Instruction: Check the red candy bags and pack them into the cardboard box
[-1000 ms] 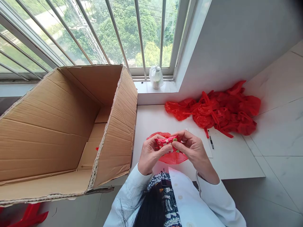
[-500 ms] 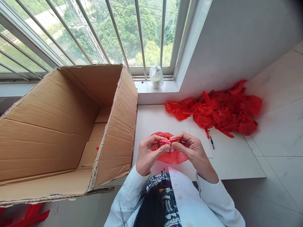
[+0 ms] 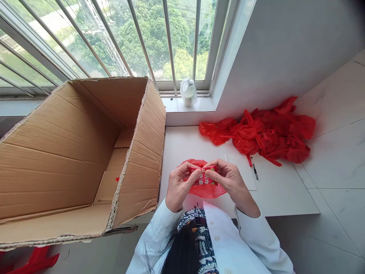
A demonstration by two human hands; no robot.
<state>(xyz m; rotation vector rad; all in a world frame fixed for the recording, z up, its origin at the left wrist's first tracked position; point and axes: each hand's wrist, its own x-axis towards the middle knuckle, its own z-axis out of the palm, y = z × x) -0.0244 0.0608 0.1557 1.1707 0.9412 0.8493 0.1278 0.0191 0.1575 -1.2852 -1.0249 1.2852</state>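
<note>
Between both hands is a small red packet (image 3: 203,179) with white printing, its printed face turned toward me. My left hand (image 3: 180,183) pinches its left end between thumb and fingers. At the other end, my right hand (image 3: 228,180) grips it the same way. Directly beneath lies a red plastic bag (image 3: 209,192) on the white table (image 3: 176,142). The packet and hands cover much of that bag, so its contents are hidden.
A large open cardboard box (image 3: 139,160) stands at left. Crumpled red plastic bags (image 3: 268,129) are heaped at the back right, near a pen (image 3: 254,168) and a white paper sheet (image 3: 242,167). A bagged item (image 3: 188,92) sits on the sill below the barred window.
The packet has turned from edge-on to showing its broad printed face. Both hands have stayed nearly in place, still pinching its ends.
</note>
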